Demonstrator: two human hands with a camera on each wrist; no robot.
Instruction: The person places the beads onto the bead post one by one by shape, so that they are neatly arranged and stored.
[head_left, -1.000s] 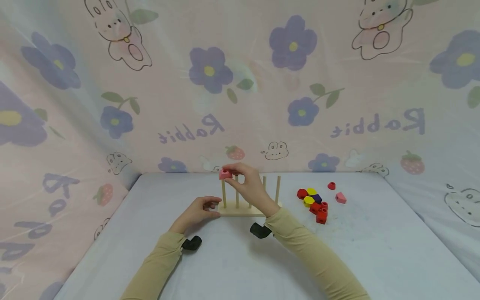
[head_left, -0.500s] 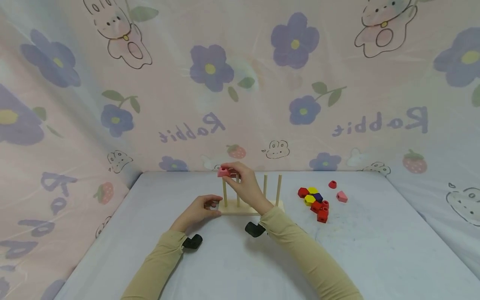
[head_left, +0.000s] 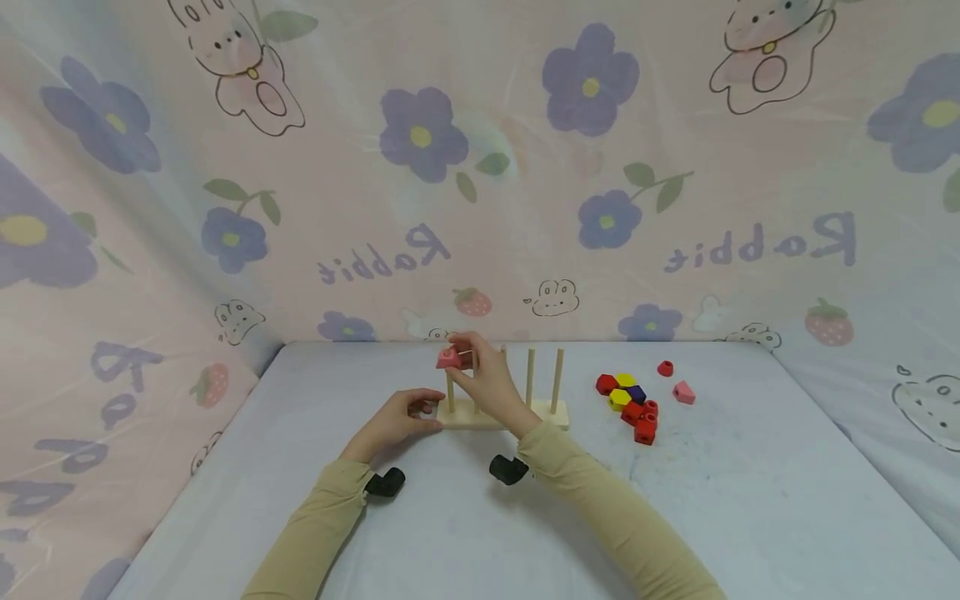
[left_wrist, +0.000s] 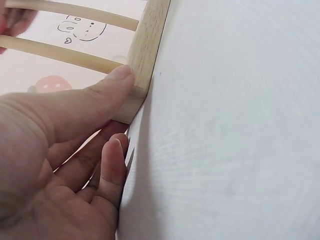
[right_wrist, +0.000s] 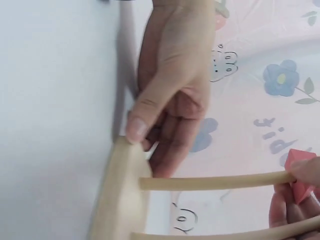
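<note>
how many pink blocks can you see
2: one pink block in the right hand, at the top of the leftmost peg; the other pink block on the right of the table.

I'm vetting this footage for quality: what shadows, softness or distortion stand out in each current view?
Head view: soft light, a faint shadow on the white table near the right sleeve; left wrist view: a soft grey shadow beside the wooden base, whose grain is discernible; right wrist view: the pegs look slightly bowed, probably lens distortion, and the pink block lacks crisp detail.
</note>
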